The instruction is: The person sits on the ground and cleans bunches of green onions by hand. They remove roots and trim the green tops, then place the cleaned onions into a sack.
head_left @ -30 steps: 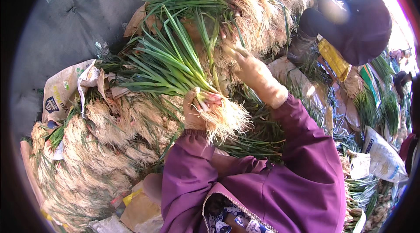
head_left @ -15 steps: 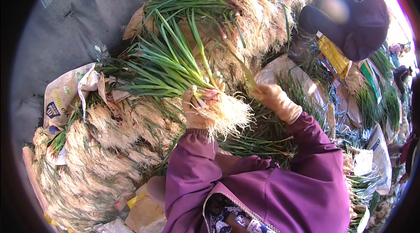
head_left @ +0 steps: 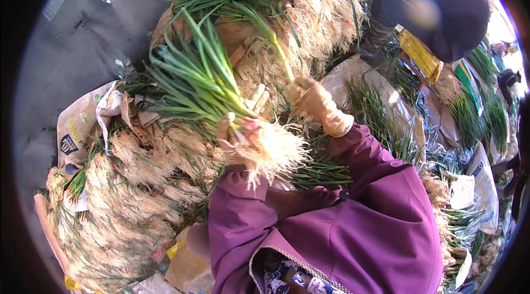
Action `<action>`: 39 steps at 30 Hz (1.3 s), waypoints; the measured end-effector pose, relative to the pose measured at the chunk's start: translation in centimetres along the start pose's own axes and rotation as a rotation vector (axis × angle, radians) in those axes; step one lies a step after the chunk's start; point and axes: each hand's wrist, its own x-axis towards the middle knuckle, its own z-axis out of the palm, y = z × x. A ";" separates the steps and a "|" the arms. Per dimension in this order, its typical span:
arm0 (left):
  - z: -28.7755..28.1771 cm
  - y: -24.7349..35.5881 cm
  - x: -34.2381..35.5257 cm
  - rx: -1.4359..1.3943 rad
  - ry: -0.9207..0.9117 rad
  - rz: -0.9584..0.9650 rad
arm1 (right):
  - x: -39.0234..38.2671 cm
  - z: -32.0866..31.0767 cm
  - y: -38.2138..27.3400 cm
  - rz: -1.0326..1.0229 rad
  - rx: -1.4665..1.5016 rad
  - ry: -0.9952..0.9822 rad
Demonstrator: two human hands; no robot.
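Note:
My left hand [head_left: 230,148], in a pale glove, cradles a bunch of spring onions [head_left: 212,87]. The thumb lies along the near side and the fingers show behind the stems. Long green leaves fan up and to the left, while the pale roots hang over the wrist. To the right of the bunch, my gloved right hand [head_left: 316,103] is closed around a single spring onion [head_left: 282,59]. Its green leaf rises up and to the left, and roots show below the fingers.
A heap of spring onions [head_left: 127,217] lies at left, roots outward, beside a printed sack [head_left: 80,123]. Another pile [head_left: 320,23] lies ahead. Dark sheeting [head_left: 83,35] hangs at far left. A person in dark clothing [head_left: 452,18] bends at upper right, near a yellow sack [head_left: 419,55].
My right hand has moved left toward the bunch and now grips a single spring onion; the loose leaf strip formerly at its fingers no longer shows. My left hand has shifted slightly left.

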 end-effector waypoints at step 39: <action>4.8 0.0 2.1 0.176 0.043 0.211 | 2.6 6.3 -3.6 -0.739 -1.548 0.102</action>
